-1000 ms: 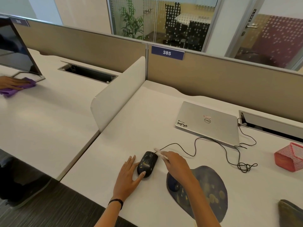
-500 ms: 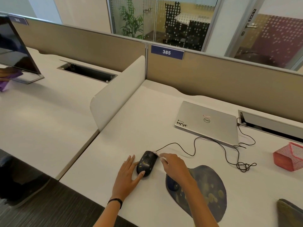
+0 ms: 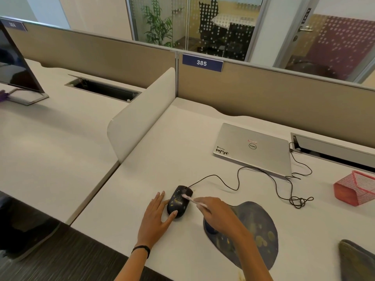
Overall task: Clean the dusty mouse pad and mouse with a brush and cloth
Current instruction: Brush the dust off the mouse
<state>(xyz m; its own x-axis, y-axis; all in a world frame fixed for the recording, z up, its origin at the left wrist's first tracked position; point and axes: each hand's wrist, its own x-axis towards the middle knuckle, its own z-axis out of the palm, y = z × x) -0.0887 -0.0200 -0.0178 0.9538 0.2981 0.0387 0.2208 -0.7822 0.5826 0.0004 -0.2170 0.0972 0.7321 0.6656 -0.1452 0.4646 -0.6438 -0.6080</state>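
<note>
A black wired mouse (image 3: 178,201) speckled with yellowish dust lies on the white desk, left of the dark mouse pad (image 3: 253,234). My left hand (image 3: 155,219) lies flat against the mouse's left side, thumb pressed at its rear end. My right hand (image 3: 218,214) pinches a thin pale brush (image 3: 192,200), whose tip touches the top front of the mouse. My right forearm crosses the pad's left part. A dark olive cloth (image 3: 357,260) lies at the bottom right corner.
The mouse cable (image 3: 239,179) loops right to a tangle by a closed silver laptop (image 3: 255,149). A red mesh holder (image 3: 355,188) stands at the right. A white divider (image 3: 142,116) separates the neighbouring desk, which carries a monitor (image 3: 16,65).
The brush tip has moved from beside the mouse's front right onto its top. My left hand stays against the mouse. The other person's hand with the purple cloth at far left has left view.
</note>
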